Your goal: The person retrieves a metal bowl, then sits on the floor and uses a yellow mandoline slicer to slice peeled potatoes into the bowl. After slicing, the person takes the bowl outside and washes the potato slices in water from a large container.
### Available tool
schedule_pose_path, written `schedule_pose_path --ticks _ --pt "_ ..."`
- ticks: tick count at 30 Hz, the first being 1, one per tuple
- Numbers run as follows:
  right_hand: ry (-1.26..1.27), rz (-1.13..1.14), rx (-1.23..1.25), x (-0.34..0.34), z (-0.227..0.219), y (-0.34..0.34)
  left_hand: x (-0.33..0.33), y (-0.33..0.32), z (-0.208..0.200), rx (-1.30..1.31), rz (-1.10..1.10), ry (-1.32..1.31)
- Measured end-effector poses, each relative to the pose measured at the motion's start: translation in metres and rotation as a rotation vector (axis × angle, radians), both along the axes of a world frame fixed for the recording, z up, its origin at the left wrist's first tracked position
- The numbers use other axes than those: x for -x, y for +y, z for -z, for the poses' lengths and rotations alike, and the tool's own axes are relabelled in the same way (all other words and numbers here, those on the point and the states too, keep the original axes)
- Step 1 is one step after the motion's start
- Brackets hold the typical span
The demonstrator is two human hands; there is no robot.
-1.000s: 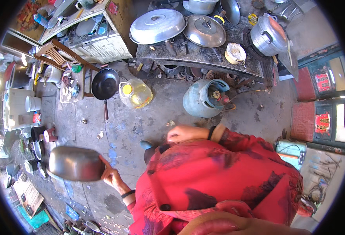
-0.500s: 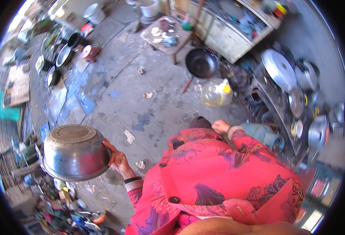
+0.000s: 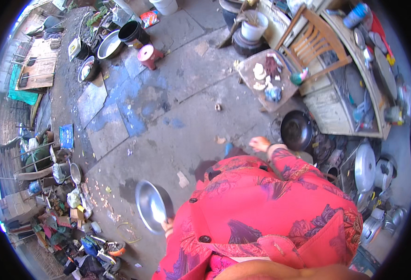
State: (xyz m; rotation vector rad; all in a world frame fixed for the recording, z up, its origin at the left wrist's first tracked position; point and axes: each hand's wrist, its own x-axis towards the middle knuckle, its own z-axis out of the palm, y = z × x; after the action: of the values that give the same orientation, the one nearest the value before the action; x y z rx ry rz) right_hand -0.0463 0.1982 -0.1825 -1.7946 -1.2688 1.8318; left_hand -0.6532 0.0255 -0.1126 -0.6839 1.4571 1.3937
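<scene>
A metal basin [image 3: 150, 205] hangs low at my left side, tipped so that its shiny inside shows. My left hand [image 3: 167, 227] grips its rim, partly covered by my red patterned sleeve. In front of my body, my right hand [image 3: 260, 143] is held out above the floor with its fingers curled in. Nothing shows in that hand. Nearest to it, on the right, a black wok [image 3: 296, 129] rests on the floor.
A low wooden table [image 3: 280, 95] with scraps on it and a wooden chair [image 3: 320, 44] stand ahead right. A red stool [image 3: 148, 56], a black bucket [image 3: 133, 33] and basins lie ahead left. Clutter [image 3: 70, 224] is heaped at left; a large lid [image 3: 364, 165] stands at right.
My view has turned left and moved forward across the floor. The basin in my left hand has swung down and tipped from bottom-up to showing its inside. My right hand stays curled.
</scene>
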Motion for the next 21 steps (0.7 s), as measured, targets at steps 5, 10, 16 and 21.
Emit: schedule_pose_path --ticks 5,10,16,21 --pt "0.268 -0.123 -0.247 0.09 -0.066 0.21 0.005 0.106 0.041 0.059 0.099 0.0" --pt "0.122 0.066 -0.117 0.062 -0.035 0.327 0.03 0.268 0.082 0.07 0.18 0.004" --pt "-0.751 -0.64 0.191 -0.067 0.033 0.384 0.06 0.51 0.084 0.045 0.229 0.028" --pt "-0.67 -0.558 0.155 -0.102 0.051 0.52 0.022 0.803 0.051 -0.174 0.422 -0.176"
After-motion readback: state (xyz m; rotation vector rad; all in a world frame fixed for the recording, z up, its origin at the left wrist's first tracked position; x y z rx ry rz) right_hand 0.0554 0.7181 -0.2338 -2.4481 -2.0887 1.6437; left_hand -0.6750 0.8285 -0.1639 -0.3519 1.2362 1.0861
